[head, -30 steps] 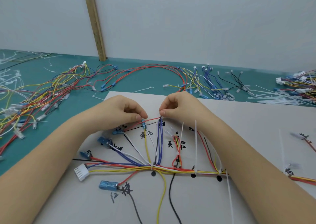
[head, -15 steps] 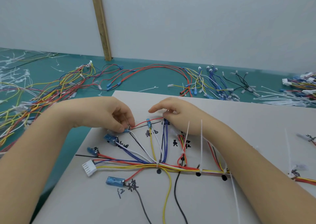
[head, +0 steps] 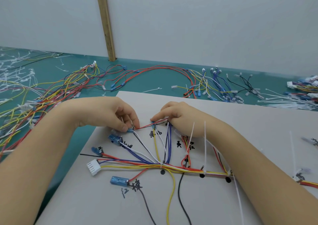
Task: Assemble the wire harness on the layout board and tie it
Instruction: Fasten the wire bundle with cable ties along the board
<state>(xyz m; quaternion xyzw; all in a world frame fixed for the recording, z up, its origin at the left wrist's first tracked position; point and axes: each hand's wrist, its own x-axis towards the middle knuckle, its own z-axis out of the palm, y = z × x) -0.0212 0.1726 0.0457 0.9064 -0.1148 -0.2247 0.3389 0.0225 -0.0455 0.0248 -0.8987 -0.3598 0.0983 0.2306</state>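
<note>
A grey layout board (head: 240, 121) with black handwritten marks carries a wire harness (head: 172, 166) of red, yellow, blue, white and black wires. A white multi-pin connector (head: 93, 167) ends its left side. White cable ties (head: 205, 147) stand up from the trunk. My left hand (head: 110, 114) pinches the metal terminal end of a short red wire (head: 143, 126) beside a blue terminal sleeve (head: 130, 130). My right hand (head: 179, 114) presses its forefinger on the other end of that red wire, at a blue sleeve (head: 153, 124) above the yellow wire.
Loose wires in many colours (head: 51, 94) lie over the teal table on the left and at the back. White cable ties (head: 289, 101) are heaped at the right. A wooden strip (head: 105, 23) runs up the pale wall.
My left hand has slid left along the red wire, from the middle of the board to the blue sleeve at the left. My right forefinger has stretched out onto the wire's other end.
</note>
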